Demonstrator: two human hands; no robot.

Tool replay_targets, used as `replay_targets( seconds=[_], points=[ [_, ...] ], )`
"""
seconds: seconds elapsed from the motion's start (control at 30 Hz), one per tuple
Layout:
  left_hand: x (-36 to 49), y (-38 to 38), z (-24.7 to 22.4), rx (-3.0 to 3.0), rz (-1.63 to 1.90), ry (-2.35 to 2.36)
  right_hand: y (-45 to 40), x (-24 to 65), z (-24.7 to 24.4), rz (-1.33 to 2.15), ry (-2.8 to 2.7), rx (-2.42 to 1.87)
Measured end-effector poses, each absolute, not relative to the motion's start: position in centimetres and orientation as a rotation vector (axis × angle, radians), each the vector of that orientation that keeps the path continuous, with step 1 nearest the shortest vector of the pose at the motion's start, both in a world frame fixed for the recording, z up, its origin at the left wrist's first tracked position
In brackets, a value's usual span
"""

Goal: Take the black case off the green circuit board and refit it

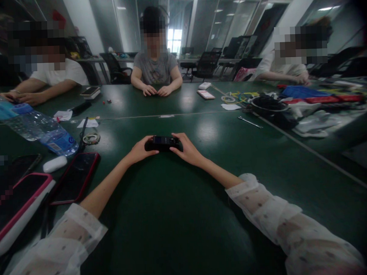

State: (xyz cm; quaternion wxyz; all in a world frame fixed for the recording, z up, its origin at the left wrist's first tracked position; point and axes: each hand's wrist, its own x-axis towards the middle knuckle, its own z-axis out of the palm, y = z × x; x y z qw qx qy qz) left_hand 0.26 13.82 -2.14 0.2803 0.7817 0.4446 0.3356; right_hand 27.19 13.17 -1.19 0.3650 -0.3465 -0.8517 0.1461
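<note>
A small black device [163,143] with a dark screen on its upper face is held between both hands, over the green table [173,194]. My left hand [141,150] grips its left end, thumb along the near side and fingers at the far side. Round the right end my right hand [186,148] is closed in the same way, its thumb near the controls. The device's underside is hidden, so I cannot tell if it touches the table.
Left: plastic bottles [55,136], a red-edged phone [76,177], a white case [55,164] and a pink-edged phone [23,199]. Right: a wrench [250,122], cables [239,97] and a pile with a blue cloth [302,92]. Three people sit across the table.
</note>
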Motion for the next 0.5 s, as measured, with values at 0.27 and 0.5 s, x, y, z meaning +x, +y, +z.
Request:
replay_targets(
  seconds=[0.27,0.5],
  points=[
    [0.33,13.84,-2.27,2.105,0.914,1.206,13.26,27.24,-1.33,0.379,-2.234,-0.888],
    [0.33,13.74,-2.04,2.102,0.889,1.229,13.27,27.23,-1.39,0.399,-2.236,-0.894]
  ],
)
